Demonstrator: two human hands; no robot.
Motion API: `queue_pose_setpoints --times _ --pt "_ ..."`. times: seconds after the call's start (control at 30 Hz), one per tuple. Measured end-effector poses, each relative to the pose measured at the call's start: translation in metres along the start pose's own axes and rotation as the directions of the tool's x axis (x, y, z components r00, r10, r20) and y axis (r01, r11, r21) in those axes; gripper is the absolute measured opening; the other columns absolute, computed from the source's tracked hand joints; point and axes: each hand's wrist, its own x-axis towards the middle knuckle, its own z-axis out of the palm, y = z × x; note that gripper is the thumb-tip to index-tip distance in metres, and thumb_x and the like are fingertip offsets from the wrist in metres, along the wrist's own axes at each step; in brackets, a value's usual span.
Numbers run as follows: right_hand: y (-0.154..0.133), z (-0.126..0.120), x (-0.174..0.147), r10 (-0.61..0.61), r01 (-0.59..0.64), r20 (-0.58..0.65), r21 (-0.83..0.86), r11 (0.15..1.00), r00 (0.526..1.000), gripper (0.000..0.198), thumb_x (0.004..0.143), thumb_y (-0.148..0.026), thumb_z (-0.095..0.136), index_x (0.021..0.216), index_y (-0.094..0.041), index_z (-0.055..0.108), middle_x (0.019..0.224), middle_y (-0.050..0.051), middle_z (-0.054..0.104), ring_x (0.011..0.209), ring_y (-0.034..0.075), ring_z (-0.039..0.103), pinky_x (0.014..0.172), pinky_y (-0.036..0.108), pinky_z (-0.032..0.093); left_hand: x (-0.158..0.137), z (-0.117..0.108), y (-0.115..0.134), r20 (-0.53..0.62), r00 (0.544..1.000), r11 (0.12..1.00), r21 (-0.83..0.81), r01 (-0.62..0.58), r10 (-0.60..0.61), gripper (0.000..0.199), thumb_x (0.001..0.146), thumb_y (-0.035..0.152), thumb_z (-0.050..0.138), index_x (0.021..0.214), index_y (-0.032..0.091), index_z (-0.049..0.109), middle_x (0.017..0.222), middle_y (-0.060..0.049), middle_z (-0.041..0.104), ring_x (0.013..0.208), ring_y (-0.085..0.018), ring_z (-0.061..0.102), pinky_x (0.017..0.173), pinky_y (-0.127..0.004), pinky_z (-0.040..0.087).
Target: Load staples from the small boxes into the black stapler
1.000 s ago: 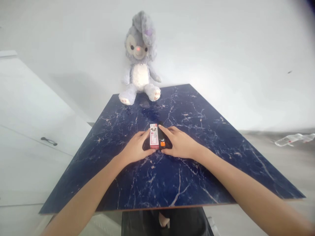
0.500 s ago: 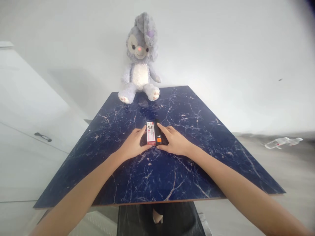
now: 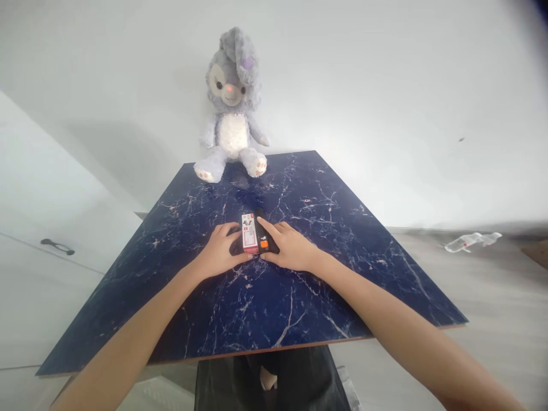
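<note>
A small white-and-red printed box (image 3: 249,235) lies on the blue marbled table, side by side with a black item bearing an orange patch (image 3: 264,244). My left hand (image 3: 219,251) is at the box's left side, its fingers apart and curved, its thumb close to the box's near end. A dark gap shows between those fingers and the box. My right hand (image 3: 291,245) spans the black item, index finger at the far end and thumb at the near end. Part of the black item is hidden under this hand.
At the table's (image 3: 299,319) far end a grey plush rabbit (image 3: 232,137) sits against the wall. A white cabinet with a dark handle (image 3: 57,246) stands to the left. A clear plastic bottle-like thing (image 3: 466,242) lies on the floor at right.
My left fingers have come away from the box and spread. My right hand stays on the black item. The whole view has shifted, so things appear further left.
</note>
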Motion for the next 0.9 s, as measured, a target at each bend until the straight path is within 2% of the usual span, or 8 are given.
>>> queue_pose_setpoints --times 0.17,0.37,0.53,0.67,0.77,0.83,0.9 --pt "0.006 0.003 0.004 0.013 -0.013 -0.010 -0.028 1.000 1.000 0.095 0.085 -0.046 0.067 0.159 -0.020 0.013 0.128 0.018 0.059 0.115 0.034 0.055 0.100 0.051 0.041 0.005 0.005 -0.005 0.001 1.000 1.000 0.012 0.019 -0.019 0.062 0.081 0.061 0.067 0.135 0.031 0.060 0.153 -0.012 0.035 0.141 -0.041 0.029 0.112 -0.063 0.031" --pt "0.016 -0.003 0.007 0.023 -0.024 -0.025 -0.014 1.000 0.999 0.095 0.082 -0.045 0.069 0.157 -0.017 0.017 0.125 0.017 0.063 0.110 0.033 0.058 0.097 0.046 0.041 0.020 0.009 -0.004 -0.003 0.999 0.998 0.057 -0.037 0.037 0.055 0.082 0.059 0.066 0.129 0.030 0.065 0.149 -0.010 0.042 0.140 -0.039 0.030 0.113 -0.062 0.029" --pt "0.033 -0.017 0.005 0.102 -0.105 -0.080 -0.043 0.994 0.992 0.090 0.080 -0.038 0.069 0.153 -0.015 0.022 0.121 0.016 0.066 0.109 0.033 0.060 0.097 0.045 0.040 0.059 0.019 0.008 -0.002 0.996 0.995 0.051 -0.086 0.087 0.054 0.080 0.060 0.068 0.122 0.026 0.070 0.137 -0.011 0.051 0.132 -0.035 0.037 0.113 -0.057 0.031" --pt "0.065 -0.037 -0.001 0.244 -0.251 -0.138 -0.040 0.967 0.960 0.072 0.089 -0.047 0.057 0.147 -0.013 0.031 0.118 0.017 0.067 0.108 0.034 0.062 0.095 0.044 0.041 0.108 0.047 0.034 -0.062 0.994 0.996 0.008 -0.089 0.089 0.049 0.077 0.061 0.071 0.111 0.025 0.074 0.128 -0.009 0.056 0.125 -0.032 0.043 0.111 -0.053 0.034" --pt "0.095 -0.052 -0.008 0.421 -0.448 -0.278 -0.038 0.893 0.864 0.057 0.098 -0.053 0.041 0.138 -0.013 0.038 0.115 0.019 0.068 0.108 0.035 0.062 0.094 0.047 0.042 0.152 0.077 0.066 -0.128 0.988 0.996 -0.019 -0.086 0.083 0.052 0.075 0.063 0.071 0.106 0.022 0.075 0.122 -0.011 0.059 0.119 -0.032 0.046 0.107 -0.051 0.037" --pt "0.113 -0.062 -0.014 0.547 -0.590 -0.369 -0.005 0.807 0.752 0.057 0.099 -0.058 0.034 0.134 -0.013 0.040 0.114 0.020 0.068 0.106 0.036 0.063 0.093 0.048 0.042 0.184 0.095 0.090 -0.106 0.989 0.994 -0.035 -0.102 0.098 0.052 0.073 0.063 0.072 0.104 0.021 0.076 0.121 -0.011 0.061 0.118 -0.033 0.047 0.105 -0.050 0.038" --pt "0.129 -0.070 -0.021 0.654 -0.709 -0.441 0.054 0.703 0.615 0.057 0.100 -0.058 0.029 0.133 -0.013 0.040 0.111 0.021 0.068 0.105 0.036 0.063 0.092 0.049 0.042 0.212 0.109 0.112 -0.063 0.993 0.994 -0.045 -0.102 0.100 0.049 0.071 0.061 0.074 0.101 0.022 0.076 0.122 -0.010 0.061 0.119 -0.034 0.046 0.103 -0.049 0.039"
